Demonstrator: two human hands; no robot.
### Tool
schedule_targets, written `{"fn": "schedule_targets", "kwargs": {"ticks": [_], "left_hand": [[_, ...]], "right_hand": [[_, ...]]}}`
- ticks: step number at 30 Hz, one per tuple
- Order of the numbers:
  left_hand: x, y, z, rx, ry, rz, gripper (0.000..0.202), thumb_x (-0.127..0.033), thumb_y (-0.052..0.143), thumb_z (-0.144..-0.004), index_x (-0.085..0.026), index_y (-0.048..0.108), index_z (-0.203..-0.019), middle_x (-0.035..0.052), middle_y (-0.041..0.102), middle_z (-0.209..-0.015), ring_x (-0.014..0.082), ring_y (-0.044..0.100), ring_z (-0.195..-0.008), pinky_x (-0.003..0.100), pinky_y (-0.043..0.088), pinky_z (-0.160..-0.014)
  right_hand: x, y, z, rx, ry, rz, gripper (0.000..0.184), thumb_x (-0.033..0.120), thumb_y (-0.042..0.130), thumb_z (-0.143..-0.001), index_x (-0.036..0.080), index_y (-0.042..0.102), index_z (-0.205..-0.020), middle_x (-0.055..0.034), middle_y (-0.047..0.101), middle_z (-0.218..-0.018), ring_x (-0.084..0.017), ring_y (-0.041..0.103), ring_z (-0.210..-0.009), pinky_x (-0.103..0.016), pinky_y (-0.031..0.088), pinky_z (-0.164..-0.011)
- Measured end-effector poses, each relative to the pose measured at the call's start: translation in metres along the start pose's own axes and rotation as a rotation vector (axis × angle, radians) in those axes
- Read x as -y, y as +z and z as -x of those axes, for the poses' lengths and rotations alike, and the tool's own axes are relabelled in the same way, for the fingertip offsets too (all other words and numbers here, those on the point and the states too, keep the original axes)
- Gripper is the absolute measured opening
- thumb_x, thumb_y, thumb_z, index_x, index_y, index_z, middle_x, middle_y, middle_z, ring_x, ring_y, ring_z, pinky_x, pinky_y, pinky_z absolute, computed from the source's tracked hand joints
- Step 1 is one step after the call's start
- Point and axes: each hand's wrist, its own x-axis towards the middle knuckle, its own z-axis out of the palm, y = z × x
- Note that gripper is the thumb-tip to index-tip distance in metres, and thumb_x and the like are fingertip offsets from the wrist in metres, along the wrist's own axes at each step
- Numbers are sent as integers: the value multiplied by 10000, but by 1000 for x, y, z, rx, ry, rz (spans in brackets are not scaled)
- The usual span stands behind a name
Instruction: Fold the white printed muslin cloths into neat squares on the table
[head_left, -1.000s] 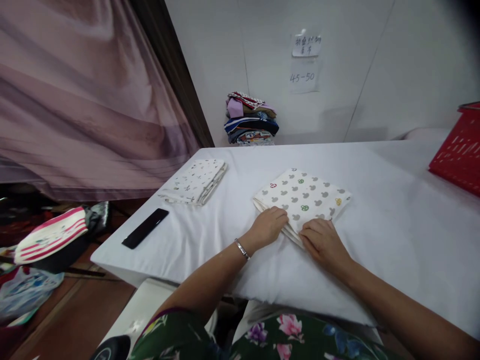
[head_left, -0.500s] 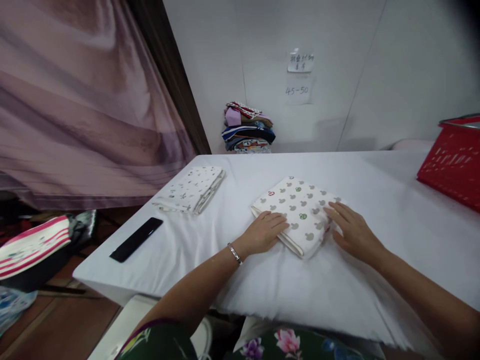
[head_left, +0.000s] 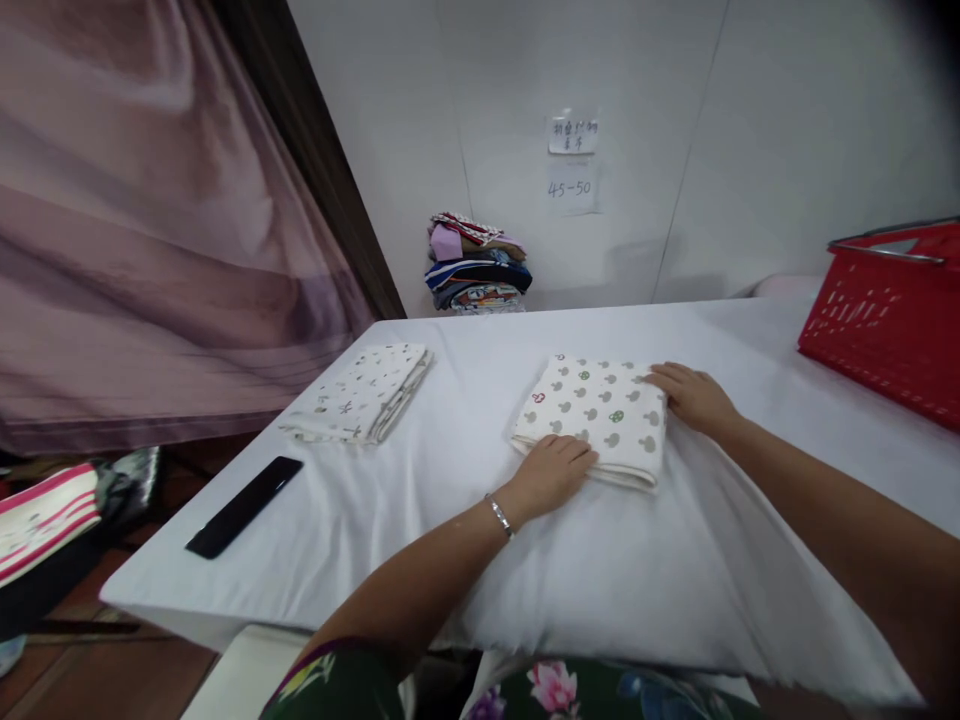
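A folded white cloth (head_left: 600,410) printed with grey mushroom shapes and a few green and red ones lies on the white-covered table. My left hand (head_left: 553,474), with a bracelet at the wrist, holds its near edge, the fingers on top and the thumb out of sight. At the far right corner, my right hand (head_left: 694,398) has its fingers closed over the cloth's side edge; its thumb is hidden. Another folded white cloth (head_left: 367,390), with small dark prints, lies apart on the left of the table.
A black phone-like slab (head_left: 244,507) lies near the table's left edge. On the right stands a red basket (head_left: 885,320) with a metal handle. Behind the table is a stack of folded fabrics (head_left: 480,265). A pink curtain (head_left: 150,220) hangs at left; paper signs (head_left: 573,165) are on the wall.
The mushroom-print cloth has turned so its near edge lies almost level across the view. My right hand has moved to its far right corner. The view has shifted slightly right.
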Motion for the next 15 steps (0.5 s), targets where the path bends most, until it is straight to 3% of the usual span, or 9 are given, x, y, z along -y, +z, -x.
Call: {"fn": "schedule_targets", "kwargs": {"ticks": [3,6,10,12,15], "left_hand": [[-12,6,-14,-15,-20,43,247,-265,500,-866,-197,515,-1103,75,578,-1100,224,503,-1035,369,387,-855],[-11,5,-15,-46,-31,135,289,-363,506,-870,-197,514,-1107,66,574,-1103,211,497,-1032,361,387,-862],[-6,3,-13,-67,-81,187,214,-316,417,-919,-203,548,-1044,46,585,-1057,184,503,-992,334,393,-834],[-5,5,-14,-69,-93,185,199,-287,410,-922,-209,566,-1019,43,587,-1026,180,504,-971,331,391,-824],[-7,6,-19,-78,-92,171,187,-286,435,-912,-214,585,-997,46,584,-989,183,502,-949,335,387,-818]], "right_hand": [[-14,5,0,46,94,-99,507,94,426,-754,235,552,-1224,-49,448,-1367,-246,401,-1242,-408,383,-968],[-3,3,16,-47,204,-204,501,103,417,-747,192,552,-1220,-72,475,-1338,-235,433,-1217,-385,396,-973],[46,-19,52,-172,210,-513,277,289,470,-817,231,628,-1036,-53,626,-1107,-223,555,-1041,-346,493,-797],[74,-33,70,-118,203,-600,230,360,490,-833,239,642,-955,-50,643,-1013,-208,582,-934,-286,496,-626],[102,-44,92,-34,208,-600,212,377,480,-850,247,633,-915,-45,633,-913,-183,577,-825,-257,456,-535]]}}
